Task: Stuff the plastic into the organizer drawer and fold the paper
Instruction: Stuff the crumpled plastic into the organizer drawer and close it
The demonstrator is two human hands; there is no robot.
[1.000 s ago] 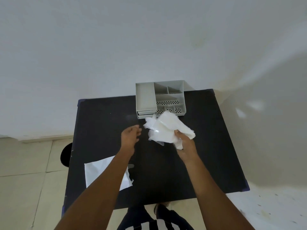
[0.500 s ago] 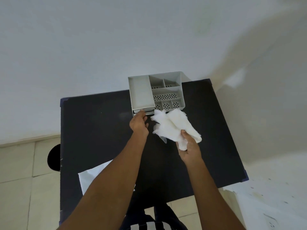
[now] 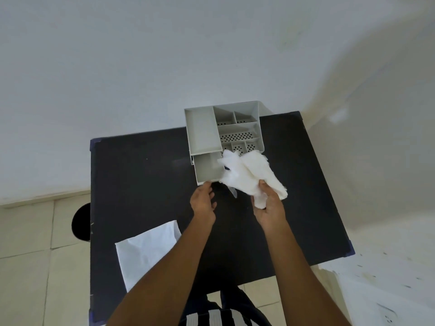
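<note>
A grey organizer with several perforated compartments stands at the table's far edge. Its drawer is pulled out toward me and looks empty. My left hand touches the drawer's front lip with its fingertips. My right hand is shut on a crumpled bundle of white plastic, held just right of the drawer and overlapping its right edge. A white sheet of paper lies flat at the table's near left, partly under my left forearm.
The black table stands against a white wall. A dark round object sits on the tiled floor to the left. A white painted surface lies at the lower right.
My left hand reached the organizer and pulled the drawer out toward me. My right hand kept hold of the plastic close to the drawer.
</note>
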